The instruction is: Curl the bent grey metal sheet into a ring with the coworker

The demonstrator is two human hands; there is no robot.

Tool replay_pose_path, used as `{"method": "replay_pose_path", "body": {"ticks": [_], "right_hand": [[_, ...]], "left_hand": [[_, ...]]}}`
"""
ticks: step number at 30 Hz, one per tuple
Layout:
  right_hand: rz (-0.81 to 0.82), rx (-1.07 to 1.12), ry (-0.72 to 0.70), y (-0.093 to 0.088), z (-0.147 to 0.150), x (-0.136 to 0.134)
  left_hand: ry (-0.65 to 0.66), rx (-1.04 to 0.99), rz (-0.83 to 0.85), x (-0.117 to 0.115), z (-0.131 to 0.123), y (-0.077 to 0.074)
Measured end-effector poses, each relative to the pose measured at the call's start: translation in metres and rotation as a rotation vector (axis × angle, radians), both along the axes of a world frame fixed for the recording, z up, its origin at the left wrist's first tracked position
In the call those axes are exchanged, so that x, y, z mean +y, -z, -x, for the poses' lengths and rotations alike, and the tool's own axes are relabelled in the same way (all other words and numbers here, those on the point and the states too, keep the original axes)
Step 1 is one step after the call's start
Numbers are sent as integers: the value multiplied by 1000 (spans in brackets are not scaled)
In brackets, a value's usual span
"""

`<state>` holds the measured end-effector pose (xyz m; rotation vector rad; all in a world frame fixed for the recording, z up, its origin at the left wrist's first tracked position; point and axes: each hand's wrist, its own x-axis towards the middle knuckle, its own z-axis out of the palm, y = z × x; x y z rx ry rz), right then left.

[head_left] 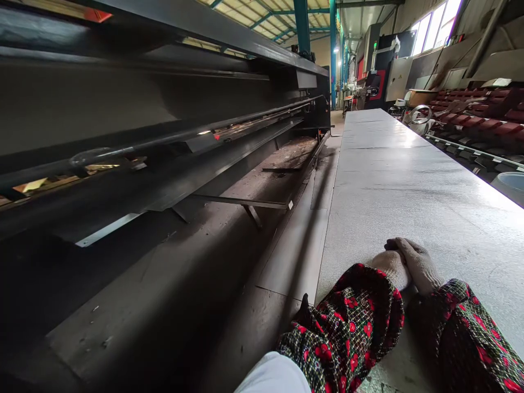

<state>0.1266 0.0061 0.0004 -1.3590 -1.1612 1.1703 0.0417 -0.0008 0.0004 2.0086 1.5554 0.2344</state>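
Note:
Both of my hands wear knitted gloves and rest together on a long grey metal sheet (380, 202). My left hand (391, 266) lies low on the sheet, its fingers mostly hidden. Across it rests my right hand (421, 266), fingers stretched out and lying over the left one. No tool or loose part shows in either hand. Dark floral sleeves with red flowers (352, 333) cover both forearms.
A long dark machine (196, 125) runs along the left, with a bar frame (241, 201) low above the floor. Red slatted racks (483, 117) and a bucket (510, 183) stand at right. Farther back are another machine (379, 82) and a blue-green column (333, 54).

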Motion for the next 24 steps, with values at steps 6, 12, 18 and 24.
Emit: {"method": "replay_pose_path", "body": {"ticks": [6, 12, 18, 24], "right_hand": [[-5, -3, -11, -2, 0, -1], [-10, -4, -9, 1, -1, 2], [-3, 4, -5, 1, -1, 1], [-20, -14, -4, -3, 1, -1]], "left_hand": [[-17, -5, -2, 3, -1, 12], [-11, 5, -20, 0, 0, 1], [-15, 28, -10, -2, 0, -5], [-4, 34, -11, 4, -4, 7]]}}
